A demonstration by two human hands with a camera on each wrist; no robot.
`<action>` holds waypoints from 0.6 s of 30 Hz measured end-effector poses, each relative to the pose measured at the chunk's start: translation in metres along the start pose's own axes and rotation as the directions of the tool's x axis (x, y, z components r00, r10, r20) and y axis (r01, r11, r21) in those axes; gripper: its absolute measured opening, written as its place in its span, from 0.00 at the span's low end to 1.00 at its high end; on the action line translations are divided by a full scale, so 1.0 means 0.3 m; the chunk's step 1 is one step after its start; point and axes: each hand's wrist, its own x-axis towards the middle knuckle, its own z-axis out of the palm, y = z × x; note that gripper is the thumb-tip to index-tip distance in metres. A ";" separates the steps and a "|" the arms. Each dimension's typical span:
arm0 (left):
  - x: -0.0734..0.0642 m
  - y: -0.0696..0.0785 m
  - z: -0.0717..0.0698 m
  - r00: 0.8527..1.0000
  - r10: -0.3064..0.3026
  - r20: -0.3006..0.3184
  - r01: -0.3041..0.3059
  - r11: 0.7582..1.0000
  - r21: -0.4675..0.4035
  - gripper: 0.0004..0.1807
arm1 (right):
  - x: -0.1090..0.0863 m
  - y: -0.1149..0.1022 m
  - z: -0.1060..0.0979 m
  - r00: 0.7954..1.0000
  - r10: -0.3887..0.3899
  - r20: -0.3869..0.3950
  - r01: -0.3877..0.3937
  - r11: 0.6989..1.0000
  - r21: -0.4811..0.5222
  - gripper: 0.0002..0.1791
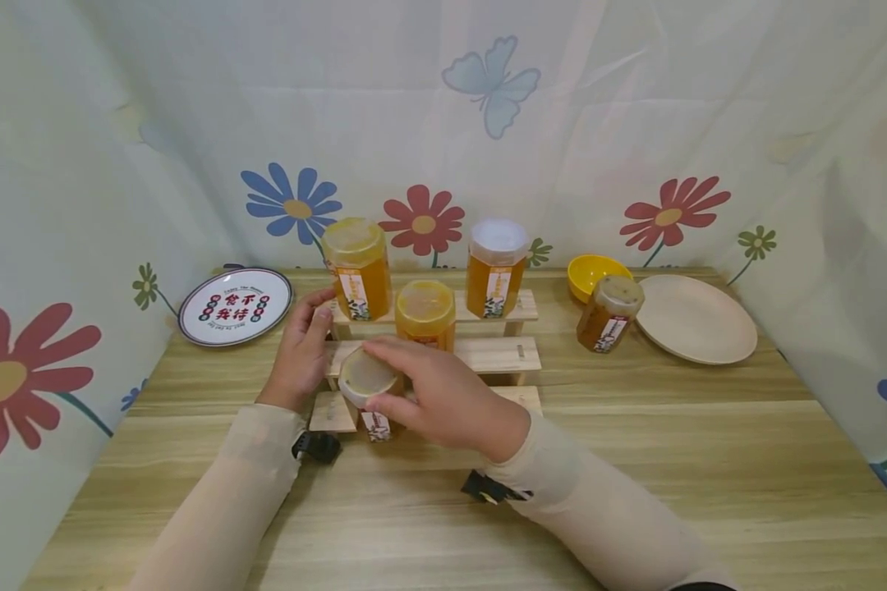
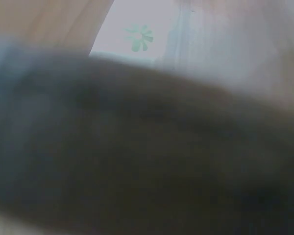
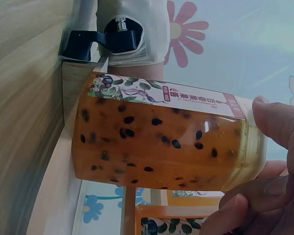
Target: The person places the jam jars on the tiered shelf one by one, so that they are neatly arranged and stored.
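My right hand (image 1: 458, 394) grips a honey jar (image 1: 375, 424) by its pale lid. In the right wrist view the jar (image 3: 157, 142) is amber with dark seeds and a floral label; fingers and thumb pinch the lid. It is at the front tier of a stepped wooden stand (image 1: 333, 410); whether its base touches the wood I cannot tell. My left hand (image 1: 299, 353) holds the stand's left end near the top tier, its fingertips partly hidden. Two jars, one yellow-lidded (image 1: 358, 279) and one white-lidded (image 1: 497, 275), stand on the top tier. Another yellow-lidded jar (image 1: 425, 316) stands on the middle tier.
Right of the stand, a dark amber jar (image 1: 609, 316) stands on the table (image 1: 636, 443). Behind it is a yellow bowl (image 1: 587, 287), with a beige plate (image 1: 698, 320) to its right. A printed white plate (image 1: 199, 324) lies back left. The left wrist view is mostly blocked by a dark blur.
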 end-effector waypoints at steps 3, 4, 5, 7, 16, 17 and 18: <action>0.000 0.002 -0.001 1.000 -0.012 0.006 0.012 1.000 -0.009 0.28 | 0.013 0.000 0.009 1.000 -0.001 -0.008 0.001 1.000 0.024 0.38; 0.001 0.002 -0.001 1.000 -0.018 0.010 0.018 1.000 -0.012 0.28 | 0.018 0.001 0.013 1.000 -0.001 -0.011 0.001 0.999 0.032 0.38; 0.001 0.002 -0.001 1.000 -0.022 0.013 0.022 1.000 -0.014 0.28 | 0.023 0.002 0.016 1.000 0.000 -0.012 0.001 0.999 0.044 0.38; 0.002 0.000 -0.001 0.999 -0.029 0.017 0.029 0.999 -0.017 0.28 | 0.032 0.003 0.022 1.000 -0.001 -0.015 0.002 0.998 0.064 0.38; 0.000 0.001 -0.002 1.000 -0.024 0.013 0.024 1.000 -0.019 0.28 | 0.044 0.002 0.045 0.999 0.014 -0.038 -0.009 0.993 0.117 0.38; 0.000 0.003 -0.002 1.000 -0.027 0.014 0.027 0.999 -0.024 0.28 | 0.046 0.003 0.049 0.999 0.013 -0.045 -0.008 0.992 0.125 0.38; 0.000 0.002 -0.003 1.000 -0.024 0.013 0.024 1.000 -0.017 0.28 | 0.048 0.003 0.054 0.999 0.013 -0.053 -0.005 0.991 0.132 0.38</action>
